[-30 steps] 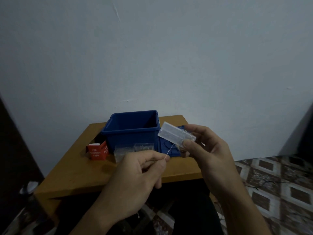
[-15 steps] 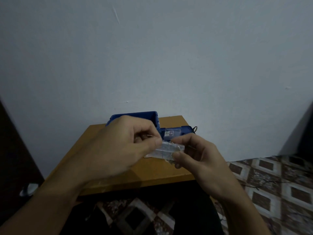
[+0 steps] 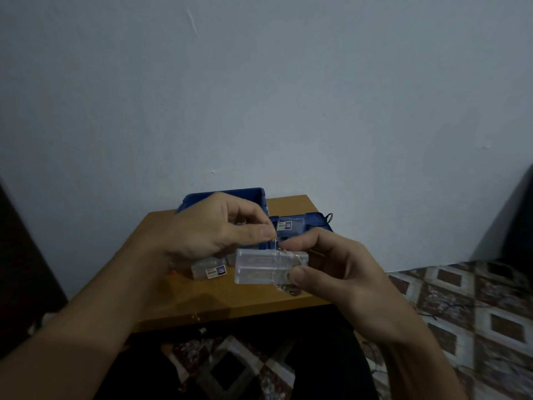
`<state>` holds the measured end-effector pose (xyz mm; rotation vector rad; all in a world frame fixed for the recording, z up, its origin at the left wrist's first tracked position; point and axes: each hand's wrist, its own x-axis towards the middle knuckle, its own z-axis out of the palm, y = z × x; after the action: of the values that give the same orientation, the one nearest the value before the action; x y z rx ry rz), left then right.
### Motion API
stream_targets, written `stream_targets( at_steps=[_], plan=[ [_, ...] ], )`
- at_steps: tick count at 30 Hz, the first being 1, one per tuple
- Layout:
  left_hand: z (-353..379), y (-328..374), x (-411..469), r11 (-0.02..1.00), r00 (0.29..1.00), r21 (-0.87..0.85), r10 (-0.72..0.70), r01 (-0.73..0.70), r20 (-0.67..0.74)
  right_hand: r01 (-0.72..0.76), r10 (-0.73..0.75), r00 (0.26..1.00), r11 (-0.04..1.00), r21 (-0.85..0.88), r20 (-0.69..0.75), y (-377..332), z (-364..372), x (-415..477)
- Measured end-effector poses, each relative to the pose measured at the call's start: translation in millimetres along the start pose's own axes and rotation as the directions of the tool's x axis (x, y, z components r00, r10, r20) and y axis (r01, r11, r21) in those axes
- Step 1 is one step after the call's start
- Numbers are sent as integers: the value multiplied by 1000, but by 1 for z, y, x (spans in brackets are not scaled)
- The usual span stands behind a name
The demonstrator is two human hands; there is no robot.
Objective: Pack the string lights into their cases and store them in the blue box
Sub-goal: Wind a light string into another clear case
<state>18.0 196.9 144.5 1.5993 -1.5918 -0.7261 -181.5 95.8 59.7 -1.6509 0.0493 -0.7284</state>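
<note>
My right hand (image 3: 337, 272) grips a clear plastic battery pack (image 3: 259, 267) of a string light by its right end, above the table's front half. Thin wire (image 3: 277, 255) is looped round the pack near that end. My left hand (image 3: 219, 229) pinches the wire just above the pack. The blue box (image 3: 264, 197) stands at the table's back, mostly hidden behind my left hand. A clear case (image 3: 209, 269) with a small label lies on the table under my left hand.
The small wooden table (image 3: 230, 301) stands against a pale wall. A blue lid (image 3: 314, 220) with another labelled clear case (image 3: 288, 225) on it lies right of the box. Patterned tile floor (image 3: 467, 307) spreads to the right. Dark shapes flank both sides.
My left hand rose from low near the table edge to over the pack, carrying the wire up. The pack has turned in my right hand and now shows its broad face.
</note>
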Motion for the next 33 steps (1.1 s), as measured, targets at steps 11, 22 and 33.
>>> stream_targets(
  at_steps=[11, 22, 33],
  plan=[
    [45, -45, -15, 781, 995, -622, -97, 62, -22, 29, -23, 997, 997, 77, -80, 3, 0, 2],
    [86, -44, -32, 671, 948, -715, -57, -196, -313, 39, -10, 966, 993, 107, -257, 9, 14, 9],
    [96, -27, -34, 916, 841, -338, -2, -215, -541, 72, -69, 975, 997, 7, -212, 2, 13, 7]
  ],
)
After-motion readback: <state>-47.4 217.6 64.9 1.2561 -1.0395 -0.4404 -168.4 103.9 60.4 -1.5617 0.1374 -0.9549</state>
